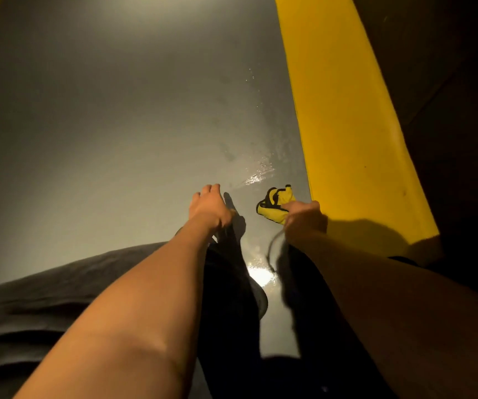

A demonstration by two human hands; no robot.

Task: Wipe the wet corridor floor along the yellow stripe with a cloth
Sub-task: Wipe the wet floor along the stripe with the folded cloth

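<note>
Right hand grips the bunched yellow cloth low over the grey floor, just left of the yellow stripe. Wet patch lies directly ahead, running along the stripe. Left hand, fingers loosely curled, holds nothing.

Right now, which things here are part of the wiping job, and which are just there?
Part of the job:
- cloth, gripped by the right hand
- wet patch on the grey floor
- yellow stripe

Just there:
- left hand, holding nothing visible
- dark clothing
- dark wall beyond the stripe
</note>
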